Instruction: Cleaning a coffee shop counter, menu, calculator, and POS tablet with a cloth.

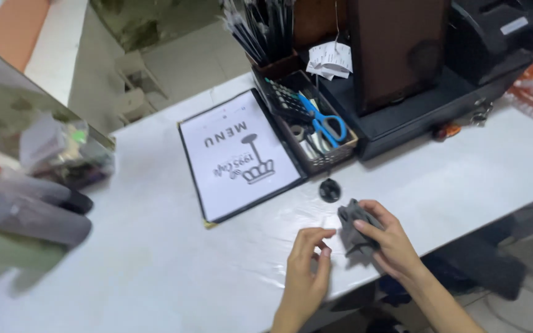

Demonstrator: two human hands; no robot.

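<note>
Grey cloth (356,228) sits bunched in our right hand (390,243), fingers clamped on it for control, left hand (306,268) loosely open just beside, black disc (329,190) just beyond.

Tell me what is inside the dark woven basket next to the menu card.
The basket holds blue-handled scissors, a dark calculator leaning at its far end, a roll of tape and some pale flat items. Whatever lies beneath these, on the basket's floor, is covered.
</note>
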